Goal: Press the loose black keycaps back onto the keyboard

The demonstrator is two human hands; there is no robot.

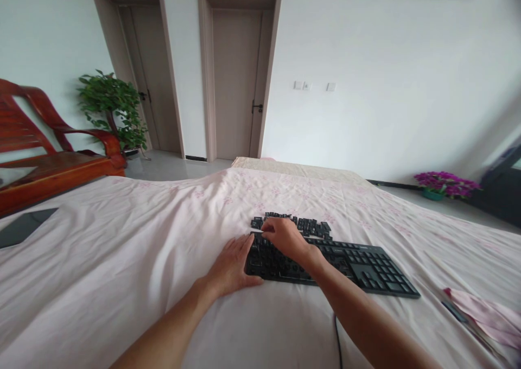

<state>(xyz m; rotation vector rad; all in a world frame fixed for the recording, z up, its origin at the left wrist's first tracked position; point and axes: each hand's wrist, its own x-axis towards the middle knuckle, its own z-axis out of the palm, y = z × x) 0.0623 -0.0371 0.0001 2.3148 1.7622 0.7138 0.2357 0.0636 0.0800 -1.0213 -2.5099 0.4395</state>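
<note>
Head view — pink sheet [122, 260]; left hand [232, 268] flat steadying keyboard [366, 266], right hand [285, 236] spread on keys.

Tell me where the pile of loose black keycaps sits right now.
The loose keycaps lie on the pink sheet just beyond the keyboard's far edge, right of centre, with the right hand reaching to their left end.

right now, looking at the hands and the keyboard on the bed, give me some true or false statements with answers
1. The black computer keyboard lies on a pale pink floral sheet. True.
2. The left hand lifts the keyboard into the air. False: it rests flat at the keyboard's left end.
3. The right hand reaches towards loose black keycaps behind the keyboard. True.
4. A green cup stands beside the keyboard. False: none is there.
</note>
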